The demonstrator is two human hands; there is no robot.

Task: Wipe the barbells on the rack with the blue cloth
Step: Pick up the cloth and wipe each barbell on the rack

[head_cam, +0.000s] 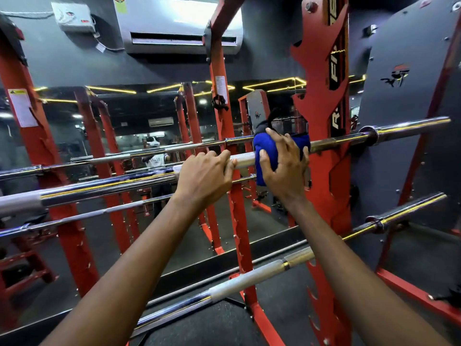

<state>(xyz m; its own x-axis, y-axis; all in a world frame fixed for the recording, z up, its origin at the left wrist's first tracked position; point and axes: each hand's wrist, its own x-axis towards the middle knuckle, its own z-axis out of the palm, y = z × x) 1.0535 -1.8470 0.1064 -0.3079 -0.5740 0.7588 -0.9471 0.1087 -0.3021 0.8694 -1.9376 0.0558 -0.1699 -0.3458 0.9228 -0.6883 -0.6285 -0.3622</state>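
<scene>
A chrome barbell (349,139) lies across the red rack (321,101) at chest height. My left hand (204,177) grips its shaft near the middle, fingers curled over the top. Just to the right, my right hand (284,171) holds the blue cloth (259,146) wrapped round the same bar, close to the rack's right upright. A second barbell (249,278) rests lower on the rack, below my forearms.
A wall mirror (139,136) behind the rack reflects more bars and red frames. An air conditioner (174,23) hangs above. A grey panel (404,91) stands at right, and dark floor (224,320) lies below.
</scene>
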